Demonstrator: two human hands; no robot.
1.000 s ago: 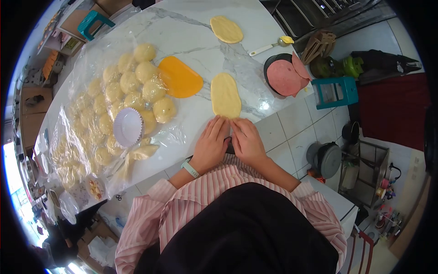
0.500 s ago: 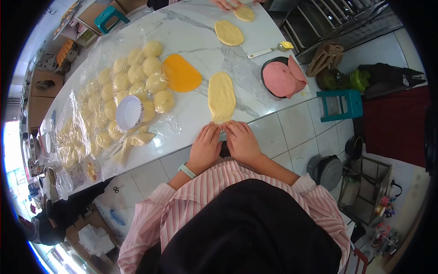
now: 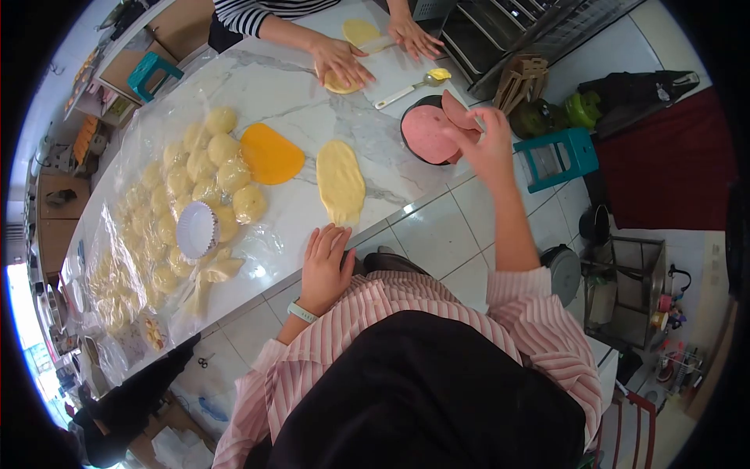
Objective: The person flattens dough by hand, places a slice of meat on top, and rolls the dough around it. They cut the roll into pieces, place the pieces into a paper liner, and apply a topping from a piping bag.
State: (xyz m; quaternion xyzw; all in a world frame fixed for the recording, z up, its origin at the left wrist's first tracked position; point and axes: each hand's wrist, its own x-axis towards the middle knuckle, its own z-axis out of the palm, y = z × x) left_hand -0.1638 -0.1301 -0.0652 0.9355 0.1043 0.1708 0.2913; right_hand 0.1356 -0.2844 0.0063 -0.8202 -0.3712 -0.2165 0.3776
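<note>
A flattened oval of pale yellow dough [image 3: 341, 180] lies on the marble table in front of me. My left hand [image 3: 324, 270] rests at its near end by the table edge, fingers stretched out and thumb apart. To the right, my right hand [image 3: 491, 148] reaches over a dark round dish [image 3: 406, 142] of pink meat slices [image 3: 431, 134]. Its thumb and forefinger are apart at the slices, one of which stands folded up at the rim. Whether the fingertips grip a slice I cannot make out.
Several dough balls [image 3: 199, 164] lie under clear plastic at left, with a white paper cup [image 3: 197, 230] on top. An orange scraper [image 3: 271, 154] lies beside them. A spoon [image 3: 400, 95] holds yellow spread. Across the table, another person's hands [image 3: 342, 64] press dough.
My right hand has left the dough's near end and moved right to the meat slices. My left hand stays by the dough. The other person's hands and striped sleeve have come further into view.
</note>
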